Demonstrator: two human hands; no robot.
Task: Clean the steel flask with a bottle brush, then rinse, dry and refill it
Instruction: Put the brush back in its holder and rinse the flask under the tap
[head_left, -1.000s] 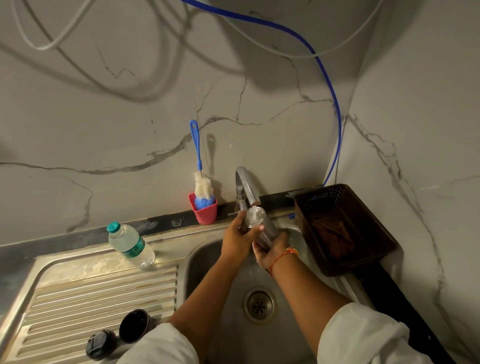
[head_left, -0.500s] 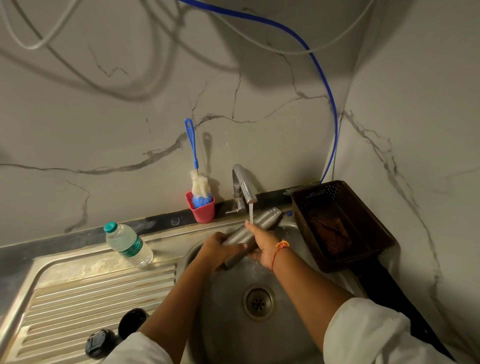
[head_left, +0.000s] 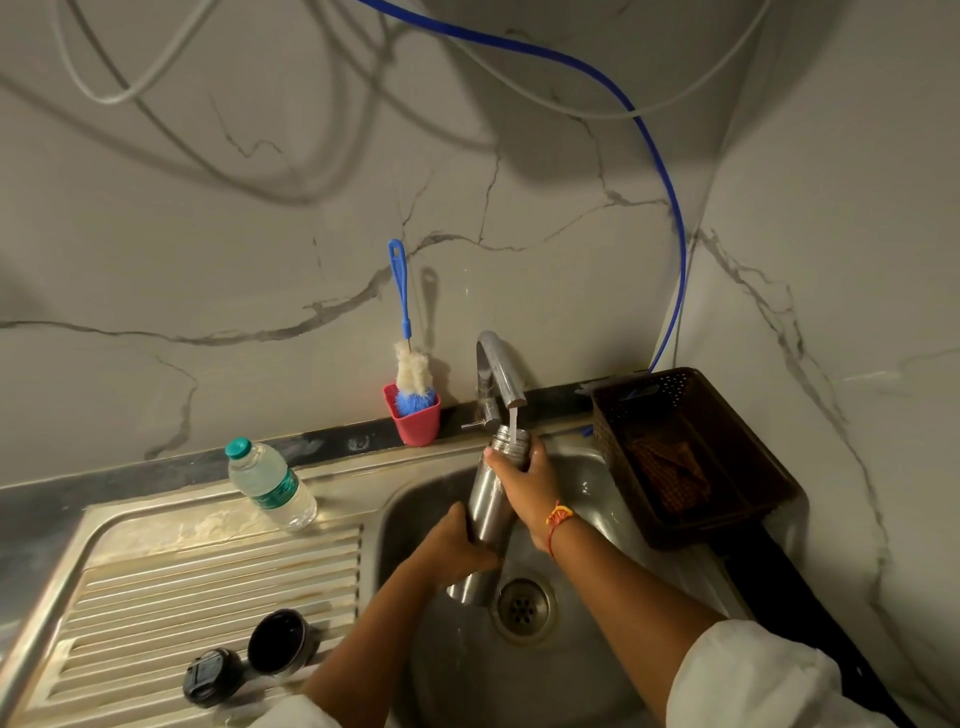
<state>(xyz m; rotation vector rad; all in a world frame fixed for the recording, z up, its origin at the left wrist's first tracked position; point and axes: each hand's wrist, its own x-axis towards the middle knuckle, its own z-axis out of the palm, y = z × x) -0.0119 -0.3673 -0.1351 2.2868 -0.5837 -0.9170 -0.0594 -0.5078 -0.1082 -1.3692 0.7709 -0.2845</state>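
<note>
The tall brushed-steel flask (head_left: 485, 501) is held nearly upright over the steel sink basin (head_left: 431, 493), its mouth under the stream from the chrome tap (head_left: 500, 366) at twelve o'clock. The left hand (head_left: 457, 553) wraps its fingers round the lower body, and the right hand (head_left: 530, 480) curls round the neck. The wet steel may slip, and a shifted mouth would splash the brown plastic basket (head_left: 727, 426) at three o'clock.

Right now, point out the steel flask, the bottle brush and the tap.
steel flask (head_left: 484, 504): head view, on its bare steel body below the neck.
bottle brush (head_left: 413, 371): head view, on the white bristles under its blue handle.
tap (head_left: 500, 370): head view, on the curved spout.
</note>
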